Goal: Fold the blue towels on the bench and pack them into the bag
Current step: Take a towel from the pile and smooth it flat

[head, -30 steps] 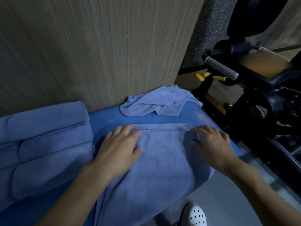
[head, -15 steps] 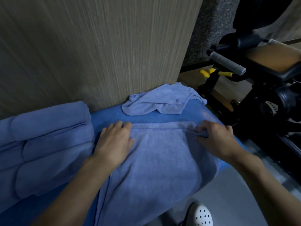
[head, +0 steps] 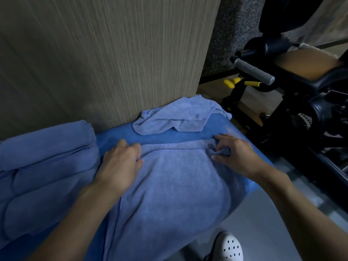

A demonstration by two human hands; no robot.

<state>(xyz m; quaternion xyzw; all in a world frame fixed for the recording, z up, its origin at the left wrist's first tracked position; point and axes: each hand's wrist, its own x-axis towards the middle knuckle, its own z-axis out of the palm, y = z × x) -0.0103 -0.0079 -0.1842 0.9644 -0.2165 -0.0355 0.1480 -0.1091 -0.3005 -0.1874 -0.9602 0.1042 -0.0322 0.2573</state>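
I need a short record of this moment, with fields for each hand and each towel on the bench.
left hand: grips far left corner of spread towel
right hand: pinches its far right corner, fabric bunched
spread towel: flat on bench, near end hangs over the edge
crumpled towel: on bench, behind the spread one
folded towels: stacked at left

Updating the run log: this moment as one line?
phase: folding | towel: draped over bench | left hand: grips far hem | right hand: pinches far corner | crumpled towel: by wall
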